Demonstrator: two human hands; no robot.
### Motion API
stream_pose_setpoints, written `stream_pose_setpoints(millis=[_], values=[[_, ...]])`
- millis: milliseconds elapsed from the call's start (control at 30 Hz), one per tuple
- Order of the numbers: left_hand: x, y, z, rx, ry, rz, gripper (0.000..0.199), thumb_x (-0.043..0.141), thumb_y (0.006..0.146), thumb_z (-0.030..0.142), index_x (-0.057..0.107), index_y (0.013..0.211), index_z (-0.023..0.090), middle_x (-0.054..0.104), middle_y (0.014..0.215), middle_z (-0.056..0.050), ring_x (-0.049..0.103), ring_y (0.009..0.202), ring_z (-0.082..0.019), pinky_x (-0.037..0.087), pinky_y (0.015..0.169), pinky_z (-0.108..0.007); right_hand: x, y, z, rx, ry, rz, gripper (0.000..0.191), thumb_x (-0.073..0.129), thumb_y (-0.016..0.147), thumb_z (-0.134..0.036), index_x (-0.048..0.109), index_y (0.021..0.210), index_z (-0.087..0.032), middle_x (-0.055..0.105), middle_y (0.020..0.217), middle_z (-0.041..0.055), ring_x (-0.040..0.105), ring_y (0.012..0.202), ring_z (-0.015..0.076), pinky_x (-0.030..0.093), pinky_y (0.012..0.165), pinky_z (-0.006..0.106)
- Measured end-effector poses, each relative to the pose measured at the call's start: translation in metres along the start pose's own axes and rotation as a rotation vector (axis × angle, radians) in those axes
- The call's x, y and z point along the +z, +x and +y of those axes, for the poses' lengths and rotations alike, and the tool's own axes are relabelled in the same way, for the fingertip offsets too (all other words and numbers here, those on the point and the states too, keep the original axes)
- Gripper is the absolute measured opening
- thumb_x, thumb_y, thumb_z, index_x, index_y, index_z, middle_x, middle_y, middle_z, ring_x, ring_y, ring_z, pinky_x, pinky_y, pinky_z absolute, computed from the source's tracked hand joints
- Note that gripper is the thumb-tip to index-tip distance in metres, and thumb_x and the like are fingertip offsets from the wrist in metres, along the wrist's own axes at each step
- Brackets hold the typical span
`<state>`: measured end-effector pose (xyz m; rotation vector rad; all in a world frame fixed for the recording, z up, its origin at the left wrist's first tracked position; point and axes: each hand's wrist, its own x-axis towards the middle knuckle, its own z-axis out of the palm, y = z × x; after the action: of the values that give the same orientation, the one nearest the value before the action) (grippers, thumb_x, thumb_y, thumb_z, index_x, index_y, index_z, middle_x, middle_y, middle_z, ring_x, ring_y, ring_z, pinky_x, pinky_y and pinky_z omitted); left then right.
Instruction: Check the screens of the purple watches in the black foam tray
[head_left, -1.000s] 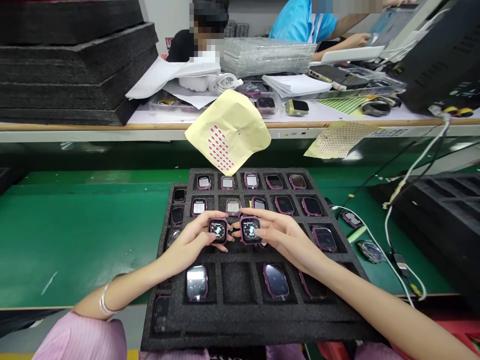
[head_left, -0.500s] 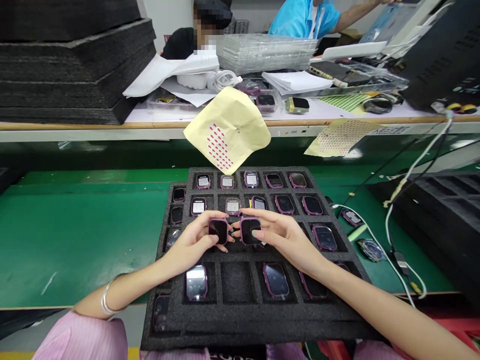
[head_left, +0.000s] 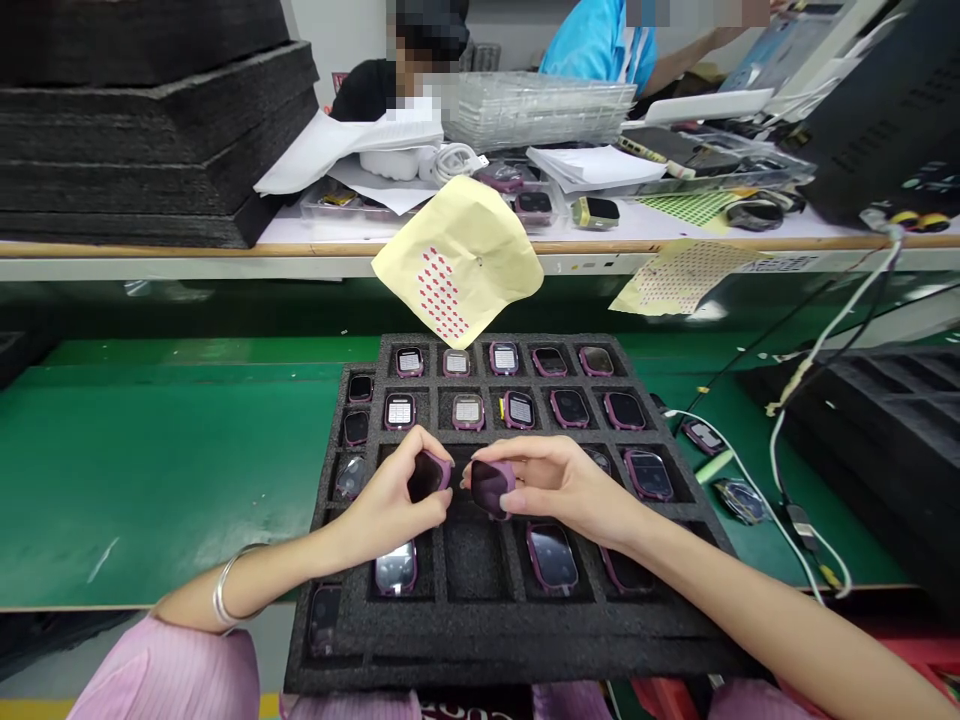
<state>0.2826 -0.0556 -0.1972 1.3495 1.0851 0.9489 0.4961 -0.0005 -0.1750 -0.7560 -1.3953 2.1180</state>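
Over a black foam tray I hold two purple smartwatch bodies without straps. My left hand grips one smartwatch between thumb and fingers, its dark screen partly covered. In my right hand is the other smartwatch, tilted, its screen dark. A small gap separates the two. Beneath them, the tray's compartments hold several more purple watches; some in the far rows, like this lit watch, show white screens, while others, such as this dark watch, are black. One front compartment holds no watch.
Yellow sticker sheets hang from the shelf edge. Stacked black foam stands at back left. Cables and loose parts lie right on the green table. Two people sit beyond the shelf, one in a blue shirt.
Both watches have been turned: their screens were facing up more squarely, and now they are tilted with more of the purple sides showing. My grip has shifted to the edges.
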Motion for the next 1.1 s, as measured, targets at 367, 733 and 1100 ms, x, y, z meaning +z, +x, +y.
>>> stream_pose_setpoints(millis=[367,733,1100], values=[[0.0045,-0.0013,0.0029,0.043,-0.087,0.01,0.021,0.054,0.082,0.008,0.043,0.094,0.022,0.043,0.083,0.005,0.047,0.058,-0.005,0.04,0.056,-0.022,0.0036,-0.0011,-0.003,0.053,0.062,0.069,0.042,0.084,0.065,-0.018,0.071,0.105,-0.02,0.071,0.097,0.0059,0.065,0.089,0.017,0.053,0.074,0.027],[0.0006,0.0049,-0.0052,0.054,-0.003,0.028,0.021,0.051,0.08,0.006,0.042,0.091,0.021,0.043,0.08,0.005,0.044,0.055,-0.005,0.038,0.053,-0.021,0.004,-0.0001,-0.0015,0.041,0.003,0.105,0.038,0.082,0.067,-0.019,0.071,0.103,-0.016,0.069,0.088,0.0046,0.063,0.076,0.0131,0.052,0.07,0.025],[0.0018,0.0065,0.0003,0.081,0.01,0.034,0.021,0.053,0.076,0.006,0.044,0.088,0.02,0.044,0.08,0.004,0.044,0.058,-0.007,0.038,0.054,-0.021,0.0062,-0.0008,-0.004,0.012,-0.01,0.17,0.037,0.082,0.067,-0.02,0.072,0.101,-0.016,0.066,0.082,0.0032,0.062,0.07,0.0121,0.053,0.067,0.024]])
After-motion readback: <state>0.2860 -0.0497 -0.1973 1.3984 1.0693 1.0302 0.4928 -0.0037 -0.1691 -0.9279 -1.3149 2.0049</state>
